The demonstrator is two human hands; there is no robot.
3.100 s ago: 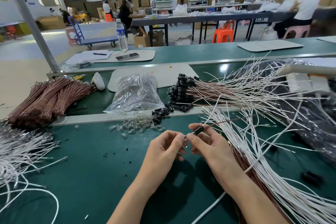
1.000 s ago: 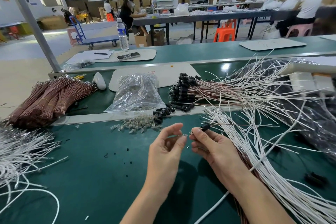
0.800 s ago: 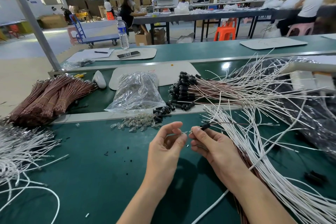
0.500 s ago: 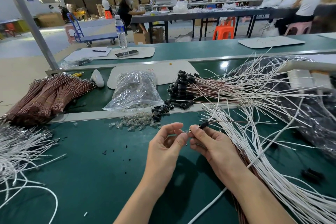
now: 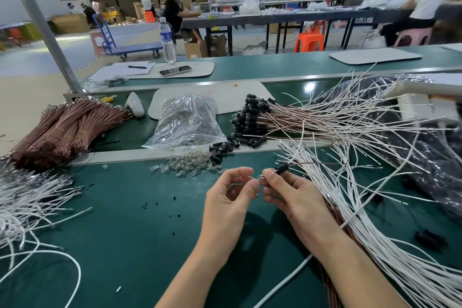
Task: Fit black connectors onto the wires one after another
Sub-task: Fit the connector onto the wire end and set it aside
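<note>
Bare skin only: the left forearm (image 5: 195,270) and right forearm (image 5: 350,270) are unsleeved. The left grip (image 5: 230,197) and right grip (image 5: 292,197) have slim fingers with short nails.

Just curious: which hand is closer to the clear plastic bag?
Left. The left hand is in front of the clear plastic bag, slightly rightward; the right hand is farther right, by the white wires.

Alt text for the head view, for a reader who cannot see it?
The right hand pinches a wire carrying a black connector while the left hand pinches a small part at its tip, over a green bench. White wires lie to their right.
</note>
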